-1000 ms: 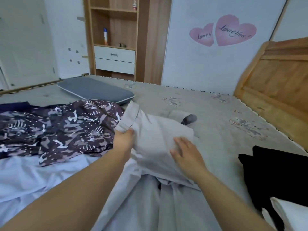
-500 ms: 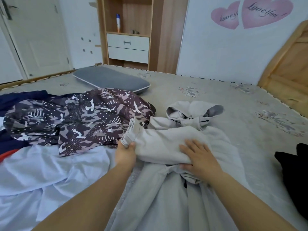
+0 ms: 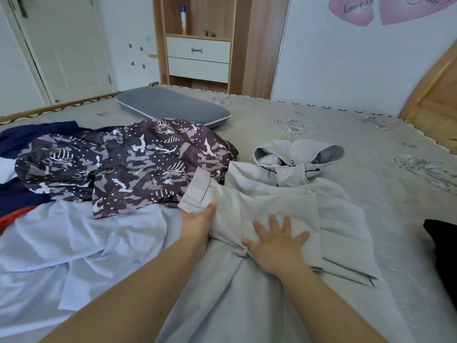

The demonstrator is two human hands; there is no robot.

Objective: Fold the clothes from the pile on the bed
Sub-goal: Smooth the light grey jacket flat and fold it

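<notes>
Left hand (image 3: 197, 225) grips the grey jacket's (image 3: 284, 206) sleeve; right hand (image 3: 277, 240) presses flat, fingers spread: keep that fold pinned

Home bedrm: bed (image 3: 321, 125), pillow (image 3: 173, 108), wardrobe (image 3: 197, 40).

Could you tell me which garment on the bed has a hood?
The light grey jacket under both hands; its hood lies open, unlike the camouflage and pale blue garments.
</notes>
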